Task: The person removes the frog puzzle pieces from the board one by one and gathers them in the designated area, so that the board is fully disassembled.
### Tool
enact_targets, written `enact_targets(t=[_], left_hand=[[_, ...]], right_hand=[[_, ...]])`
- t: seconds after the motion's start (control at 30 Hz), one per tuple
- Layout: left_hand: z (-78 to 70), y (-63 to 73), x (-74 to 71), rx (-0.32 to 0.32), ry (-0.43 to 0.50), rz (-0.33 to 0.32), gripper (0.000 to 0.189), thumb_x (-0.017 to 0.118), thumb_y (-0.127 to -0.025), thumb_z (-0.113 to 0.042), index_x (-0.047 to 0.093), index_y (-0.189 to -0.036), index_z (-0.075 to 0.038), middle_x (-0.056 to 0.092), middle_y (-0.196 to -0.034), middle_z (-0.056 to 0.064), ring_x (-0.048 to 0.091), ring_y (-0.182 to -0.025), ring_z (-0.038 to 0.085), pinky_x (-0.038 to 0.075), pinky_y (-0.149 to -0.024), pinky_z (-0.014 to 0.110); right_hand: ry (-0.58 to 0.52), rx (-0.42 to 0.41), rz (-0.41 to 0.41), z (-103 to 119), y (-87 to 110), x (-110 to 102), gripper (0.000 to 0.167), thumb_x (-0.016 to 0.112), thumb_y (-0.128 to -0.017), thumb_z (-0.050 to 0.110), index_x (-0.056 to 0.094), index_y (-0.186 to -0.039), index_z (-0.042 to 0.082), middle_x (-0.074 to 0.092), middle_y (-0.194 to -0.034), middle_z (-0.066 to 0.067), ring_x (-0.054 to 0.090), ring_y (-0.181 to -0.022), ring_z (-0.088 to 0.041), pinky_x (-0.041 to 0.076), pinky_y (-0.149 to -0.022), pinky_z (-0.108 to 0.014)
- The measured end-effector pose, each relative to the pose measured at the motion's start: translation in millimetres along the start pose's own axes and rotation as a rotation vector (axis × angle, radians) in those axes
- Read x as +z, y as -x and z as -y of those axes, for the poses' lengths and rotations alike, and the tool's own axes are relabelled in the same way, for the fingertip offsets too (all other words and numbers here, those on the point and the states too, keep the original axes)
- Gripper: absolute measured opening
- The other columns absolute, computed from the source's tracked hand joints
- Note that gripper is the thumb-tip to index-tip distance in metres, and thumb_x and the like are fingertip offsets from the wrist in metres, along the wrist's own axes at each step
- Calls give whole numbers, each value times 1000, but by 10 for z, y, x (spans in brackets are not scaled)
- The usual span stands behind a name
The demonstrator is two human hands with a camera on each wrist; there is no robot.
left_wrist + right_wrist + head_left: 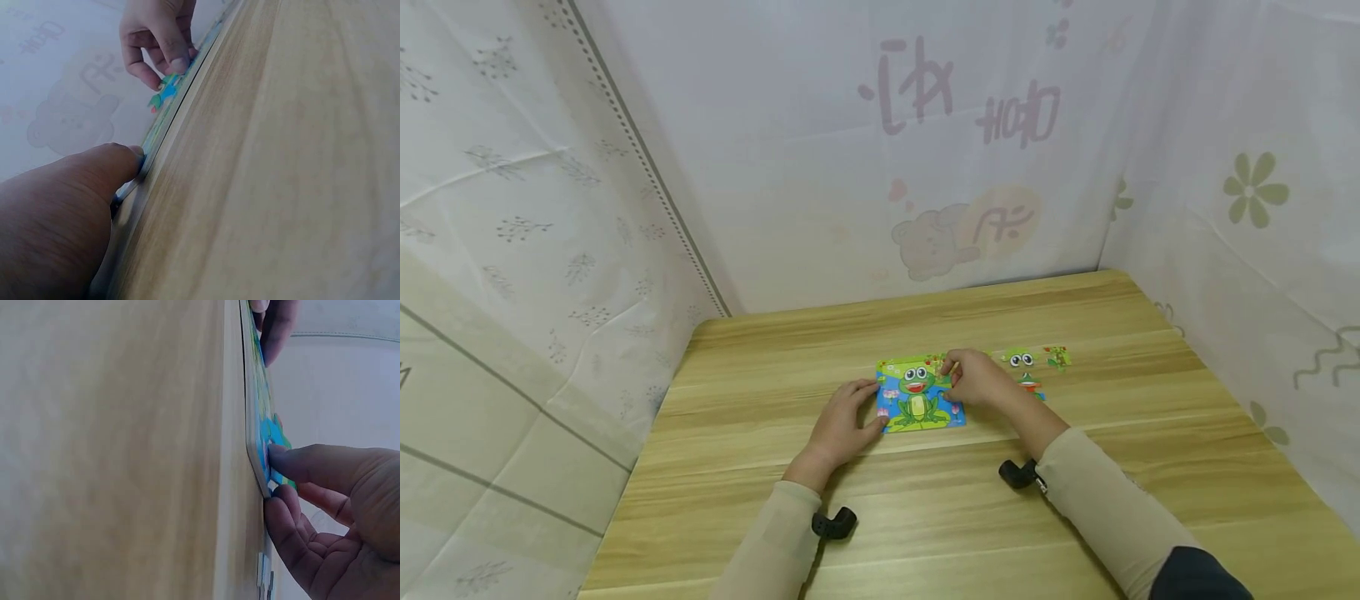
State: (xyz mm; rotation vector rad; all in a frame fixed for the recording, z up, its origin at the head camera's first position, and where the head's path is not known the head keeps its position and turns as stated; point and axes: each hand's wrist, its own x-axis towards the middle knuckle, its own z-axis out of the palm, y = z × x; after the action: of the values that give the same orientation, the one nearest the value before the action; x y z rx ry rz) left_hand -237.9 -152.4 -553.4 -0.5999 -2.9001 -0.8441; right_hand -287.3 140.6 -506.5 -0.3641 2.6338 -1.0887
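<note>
A frog jigsaw puzzle (917,398) in a flat board lies on the table, with a green frog on a blue background. At its left side my left hand (838,427) rests spread, fingers by the upper corner and thumb (119,164) touching the edge near the lower one. My right hand (983,383) is at the board's right side, pinching a small blue and green puzzle piece (274,430) between thumb and fingers. That piece stands tilted up from the board in both wrist views. In the head view the right fingers mostly hide it.
Right of the board lie loose puzzle pieces: one with the frog's eyes (1021,359), one with red and green print (1058,357), and an orange and green one (1032,385) partly behind the right wrist. Printed cloth (820,183) hangs behind the wooden table (737,500).
</note>
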Motion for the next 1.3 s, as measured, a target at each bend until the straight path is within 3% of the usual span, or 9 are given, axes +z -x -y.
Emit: enact_targets(t=[0.23,0.53,0.7,0.93,1.1,1.3], left_hand=[[-22,-8,4,-11,-7,-10,63,75,-97,-39,57,-151,-12,52,-154,2,43,-146,25,34,-122,43],[-197,-102,53,-38,-44,-109,62,80,-88,-39,66,-139,-6,61,-134,7,56,-127,28,47,-109,43],[-337,-170,121,-99,-59,-139,72,81,-85,-47,65,-140,-4,57,-129,9,54,-118,28,50,-102,43],[-494,-245,226,-199,-73,-154,86,80,-83,-62,62,-141,-1,49,-131,12,47,-120,29,50,-99,42],[-556,-272,277,-253,-136,-138,98,78,-79,-72,60,-144,0,47,-133,13,45,-122,30,50,-101,42],[-562,-278,310,-270,-170,-159,99,78,-77,-74,60,-144,-2,48,-131,13,47,-119,31,49,-100,43]], right_hand=[[-31,-12,16,-26,-2,-28,37,90,-81,4,68,-111,8,61,-81,-7,54,-69,-21,47,-60,-31],[-13,-19,18,-34,-9,-19,36,90,-81,4,67,-109,10,61,-82,-6,54,-71,-21,47,-64,-32],[-19,-27,15,-49,-4,-17,36,89,-82,5,67,-110,9,61,-83,-6,54,-70,-21,46,-63,-32],[-53,-31,16,-23,16,-34,36,89,-82,4,69,-112,6,61,-84,-8,55,-71,-21,47,-63,-32],[-41,-26,21,-31,11,-35,38,90,-81,5,69,-113,7,62,-86,-6,57,-75,-21,49,-66,-33],[8,-23,31,-21,11,-43,39,91,-81,7,69,-114,7,63,-88,-5,58,-79,-21,51,-72,-35]])
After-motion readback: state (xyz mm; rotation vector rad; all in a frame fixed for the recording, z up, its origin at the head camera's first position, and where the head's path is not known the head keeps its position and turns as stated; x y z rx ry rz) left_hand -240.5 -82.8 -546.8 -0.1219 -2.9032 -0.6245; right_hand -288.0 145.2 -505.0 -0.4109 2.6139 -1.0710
